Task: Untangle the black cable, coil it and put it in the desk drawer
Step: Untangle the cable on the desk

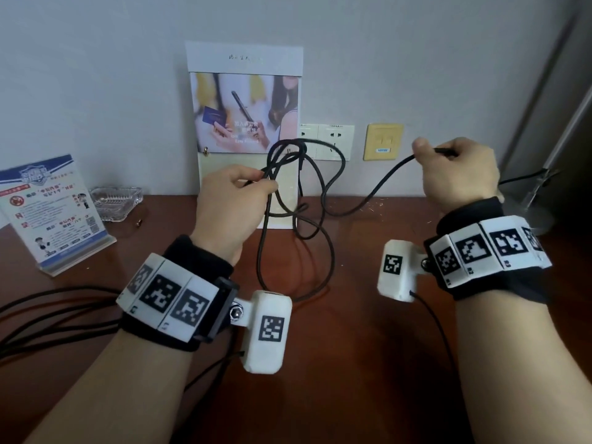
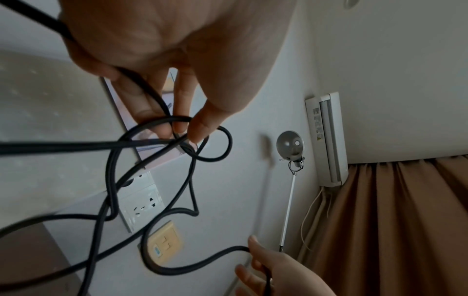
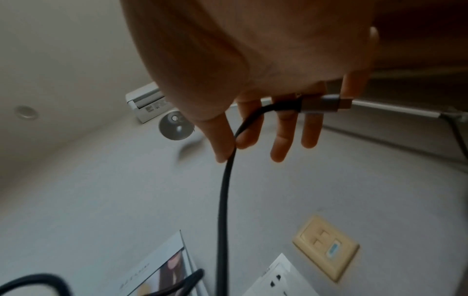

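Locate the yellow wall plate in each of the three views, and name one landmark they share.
Head: yellow wall plate on the wall, right of centre, beside the right hand.
Left wrist: low centre, behind the cable.
Right wrist: lower right.
Shared landmark: the white sockets next to the plate.

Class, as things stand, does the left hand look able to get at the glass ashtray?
Probably not yet: the left hand is pinching the black cable. The glass ashtray sits nearby with nothing between them.
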